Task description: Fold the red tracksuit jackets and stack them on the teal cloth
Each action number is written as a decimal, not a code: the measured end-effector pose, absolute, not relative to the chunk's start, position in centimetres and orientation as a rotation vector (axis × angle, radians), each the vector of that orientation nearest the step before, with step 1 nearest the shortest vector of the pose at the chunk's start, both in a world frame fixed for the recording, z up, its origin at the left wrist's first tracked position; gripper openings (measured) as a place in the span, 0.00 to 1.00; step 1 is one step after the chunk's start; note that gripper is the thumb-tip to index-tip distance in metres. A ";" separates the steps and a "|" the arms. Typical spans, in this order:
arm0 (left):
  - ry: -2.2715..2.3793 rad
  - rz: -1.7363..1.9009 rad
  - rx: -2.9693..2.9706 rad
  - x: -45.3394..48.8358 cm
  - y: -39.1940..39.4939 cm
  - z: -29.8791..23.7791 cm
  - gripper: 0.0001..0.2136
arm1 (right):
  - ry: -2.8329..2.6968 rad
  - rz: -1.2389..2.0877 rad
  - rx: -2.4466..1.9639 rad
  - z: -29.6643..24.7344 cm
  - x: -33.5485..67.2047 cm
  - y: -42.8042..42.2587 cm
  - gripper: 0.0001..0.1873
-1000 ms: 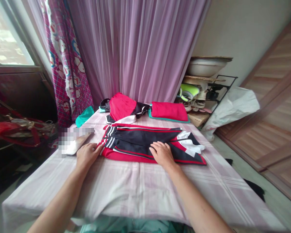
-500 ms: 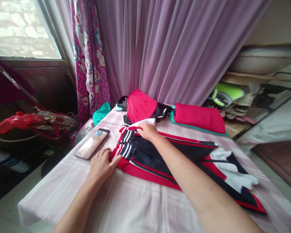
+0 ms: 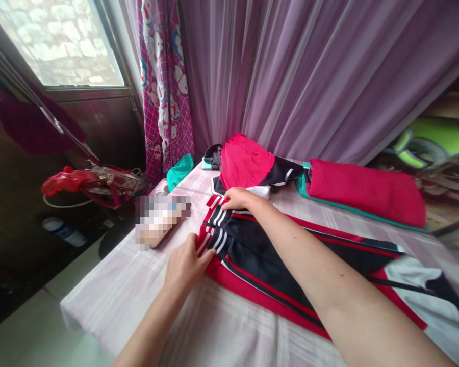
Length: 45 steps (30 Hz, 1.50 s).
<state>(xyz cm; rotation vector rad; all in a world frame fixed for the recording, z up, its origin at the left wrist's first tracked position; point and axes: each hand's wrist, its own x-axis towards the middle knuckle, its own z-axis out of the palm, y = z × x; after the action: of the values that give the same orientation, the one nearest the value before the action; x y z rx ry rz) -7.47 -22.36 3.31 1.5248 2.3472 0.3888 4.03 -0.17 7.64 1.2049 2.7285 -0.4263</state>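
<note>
A red, dark navy and white track jacket (image 3: 268,255) lies stretched across the cloth-covered table, its striped ribbed hem towards the left. My left hand (image 3: 189,260) pinches the near corner of that hem, thumb on top and fingers at the edge. At the far corner, my right hand (image 3: 237,198) has its fingers closed on the hem; the fingertips are partly hidden. My right forearm crosses above the jacket and covers some of it. Just left of the hem lies a phone (image 3: 164,224), blurred by blocks.
Behind the jacket is a crumpled red and black garment (image 3: 247,160). A folded red bundle (image 3: 367,191) rests on green cloth at the back right. Purple curtains (image 3: 290,76) hang behind the table (image 3: 115,300). A red bag (image 3: 72,181) is beyond its left edge.
The view has turned left and moved nearer, so the things appear further right. My left thumb and fingers have drawn closer together on the hem. The jacket lies much as before.
</note>
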 end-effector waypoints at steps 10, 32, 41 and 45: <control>2.323 0.679 1.648 -1.6 -22.9 8.7 0.16 | 2.820 -1.624 1.047 10.5 14.4 1.2 0.17; 1.488 0.067 2.627 16.7 -21.2 7.1 0.11 | 2.504 -1.755 2.525 2.6 32.4 -4.8 0.27; 1.372 0.366 2.543 11.7 -17.0 8.4 0.22 | 2.472 -0.534 2.538 3.6 33.0 -6.9 0.29; 1.417 0.179 2.624 11.0 -16.9 4.7 0.33 | 2.818 -0.245 2.341 4.6 30.3 -7.4 0.28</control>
<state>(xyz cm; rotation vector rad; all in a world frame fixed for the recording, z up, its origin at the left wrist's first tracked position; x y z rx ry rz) 10.98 -16.87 4.68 2.6239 1.4172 0.1793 30.34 -7.44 4.57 2.3408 2.8178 -0.2450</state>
